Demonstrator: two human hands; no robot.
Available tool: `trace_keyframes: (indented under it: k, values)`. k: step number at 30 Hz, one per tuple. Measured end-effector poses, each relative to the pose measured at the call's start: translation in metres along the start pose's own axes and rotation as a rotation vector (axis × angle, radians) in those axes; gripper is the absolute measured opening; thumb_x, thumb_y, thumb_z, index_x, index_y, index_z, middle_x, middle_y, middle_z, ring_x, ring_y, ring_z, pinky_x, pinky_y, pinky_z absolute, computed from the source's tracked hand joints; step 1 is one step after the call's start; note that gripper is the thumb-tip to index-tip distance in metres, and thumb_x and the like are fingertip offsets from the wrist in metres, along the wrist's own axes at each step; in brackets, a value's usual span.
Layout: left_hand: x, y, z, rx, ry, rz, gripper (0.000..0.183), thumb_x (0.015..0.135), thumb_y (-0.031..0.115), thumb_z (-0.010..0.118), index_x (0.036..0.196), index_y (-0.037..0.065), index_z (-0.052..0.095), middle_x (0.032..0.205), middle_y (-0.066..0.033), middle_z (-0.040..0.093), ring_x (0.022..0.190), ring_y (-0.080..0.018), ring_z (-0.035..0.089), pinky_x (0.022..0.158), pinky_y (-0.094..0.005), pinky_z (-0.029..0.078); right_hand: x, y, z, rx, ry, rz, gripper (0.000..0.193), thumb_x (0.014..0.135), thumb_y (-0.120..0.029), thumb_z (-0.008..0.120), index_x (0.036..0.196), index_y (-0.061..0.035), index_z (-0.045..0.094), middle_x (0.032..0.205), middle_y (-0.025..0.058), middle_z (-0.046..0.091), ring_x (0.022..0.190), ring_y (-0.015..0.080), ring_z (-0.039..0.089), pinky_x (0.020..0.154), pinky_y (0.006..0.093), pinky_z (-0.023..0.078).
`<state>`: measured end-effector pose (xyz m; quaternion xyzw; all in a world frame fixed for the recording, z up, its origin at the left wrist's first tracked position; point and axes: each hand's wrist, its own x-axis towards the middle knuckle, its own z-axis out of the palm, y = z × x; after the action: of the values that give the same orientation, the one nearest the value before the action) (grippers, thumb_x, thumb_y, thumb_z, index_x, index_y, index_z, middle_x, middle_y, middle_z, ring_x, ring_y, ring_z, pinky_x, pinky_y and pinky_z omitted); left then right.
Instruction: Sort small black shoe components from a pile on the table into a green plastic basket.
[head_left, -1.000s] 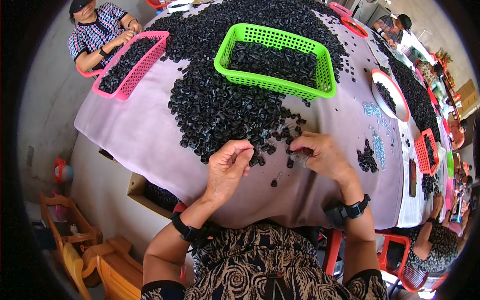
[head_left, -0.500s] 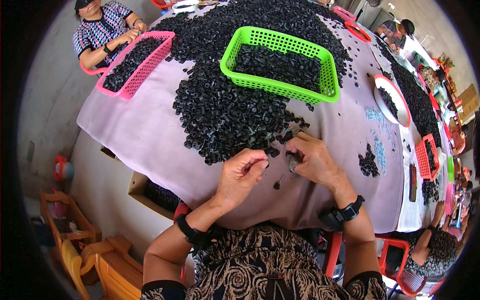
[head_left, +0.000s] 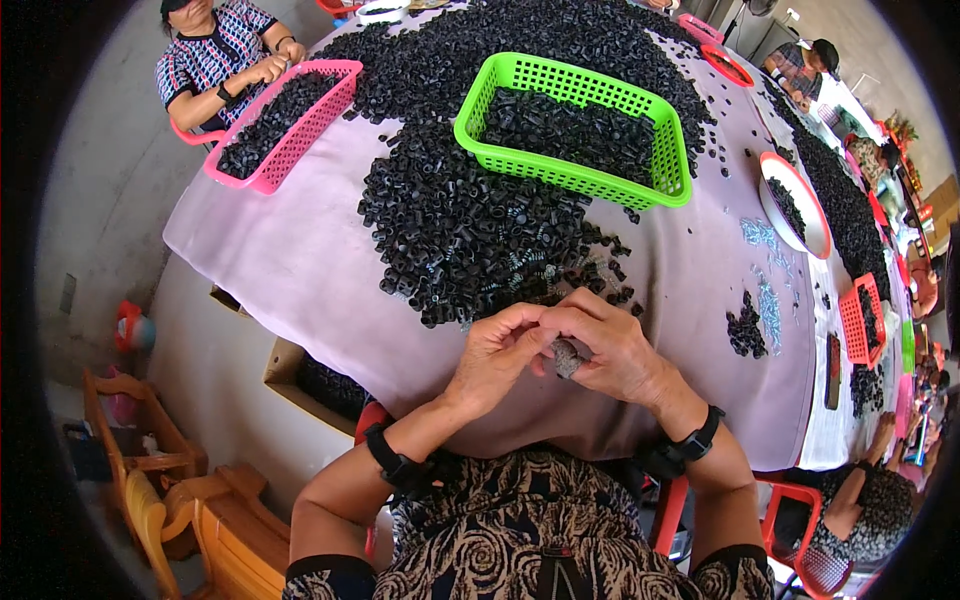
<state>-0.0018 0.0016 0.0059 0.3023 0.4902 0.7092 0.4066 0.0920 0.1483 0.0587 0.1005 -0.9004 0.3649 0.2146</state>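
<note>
- Both hands have drawn together off the pile [head_left: 470, 240].
- Left hand [head_left: 497, 352] and right hand [head_left: 610, 350] pinch one small part [head_left: 566, 357].
- Light, stiff; best pinched at its ends.

**Both hands meeting over one small dark part**

I am pinching a small dark part [head_left: 566, 357] between my left hand [head_left: 497, 352] and my right hand [head_left: 612, 350], fingertips touching, just above the near edge of the mauve tabletop [head_left: 300, 270]. A heap of black pieces [head_left: 470, 225] is lying just beyond my grip. The green basket [head_left: 668, 175] behind it is holding more pieces. A pink basket [head_left: 262, 178] is sitting far left before another person.
</note>
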Motion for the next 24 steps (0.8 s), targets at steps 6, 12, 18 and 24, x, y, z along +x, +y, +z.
trace_keyframes:
  k: [6, 12, 18, 24]
  values:
    - [-0.001, 0.002, -0.003, -0.180, 0.104, -0.015, 0.018, 0.094, 0.012, 0.055, 0.108, 0.001, 0.060, 0.090, -0.0056, 0.064, 0.075, -0.0121, 0.062, 0.061, -0.0268, 0.052, -0.005, 0.005, -0.001, 0.089, 0.096, 0.121, 0.041, 0.065, 0.008, 0.068, 0.102, -0.0057, 0.059, 0.086, 0.0078, 0.056, 0.073, 0.0194, 0.059, 0.064, 0.0291, 0.052]
    - [-0.001, -0.001, -0.002, -0.287, 0.124, -0.059, 0.018, 0.094, 0.014, 0.057, 0.104, 0.001, 0.063, 0.084, -0.0041, 0.063, 0.071, -0.0109, 0.061, 0.059, -0.0260, 0.052, -0.007, 0.006, 0.005, 0.083, 0.112, 0.144, 0.024, 0.072, -0.002, 0.074, 0.091, -0.0045, 0.060, 0.076, 0.0048, 0.057, 0.062, 0.0136, 0.056, 0.055, 0.0256, 0.047]
    - [0.000, -0.005, -0.003, -0.177, 0.126, -0.026, 0.020, 0.093, 0.009, 0.056, 0.110, 0.000, 0.061, 0.087, -0.0054, 0.063, 0.076, -0.0128, 0.063, 0.063, -0.0260, 0.054, -0.008, 0.009, 0.003, 0.075, 0.089, 0.162, 0.025, 0.071, 0.002, 0.070, 0.093, -0.0041, 0.059, 0.075, 0.0068, 0.055, 0.065, 0.0184, 0.058, 0.056, 0.0287, 0.048]
    - [0.001, -0.010, -0.006, -0.120, 0.089, 0.036, 0.024, 0.093, 0.007, 0.056, 0.116, 0.001, 0.058, 0.099, -0.0117, 0.064, 0.082, -0.0176, 0.064, 0.068, -0.0322, 0.056, -0.005, 0.010, -0.003, 0.048, 0.119, 0.172, 0.027, 0.069, 0.006, 0.066, 0.093, -0.0030, 0.059, 0.077, 0.0095, 0.056, 0.068, 0.0251, 0.059, 0.059, 0.0315, 0.048]
